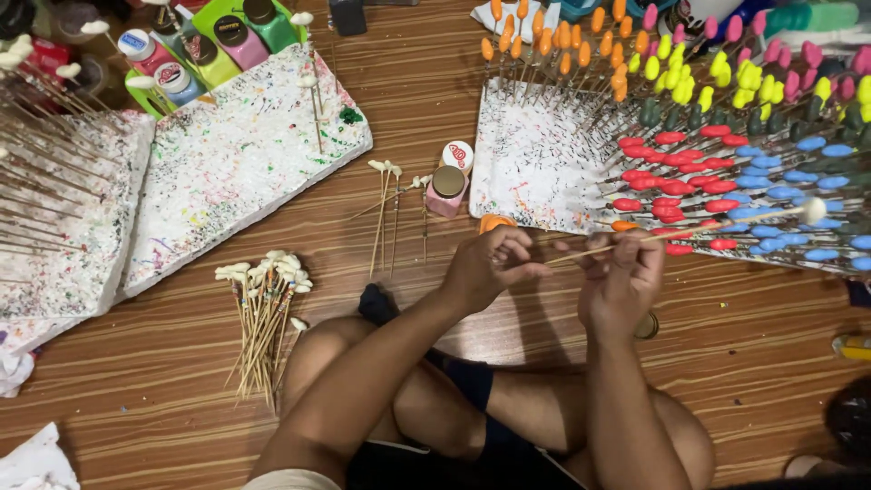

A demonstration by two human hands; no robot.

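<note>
Wooden stick (689,233) with a white tip: I see both hands pinching it above the lap, left hand (490,268) and right hand (624,277) closed on it. Its near end hides among fingers. Striped wood floor (163,381) below; foam board (535,163) ahead, cut off.

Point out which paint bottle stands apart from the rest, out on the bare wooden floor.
The pink paint bottle with the brown cap, standing alone on the floor between the two foam boards; the other bottles are grouped in the green tray at top left.
</note>
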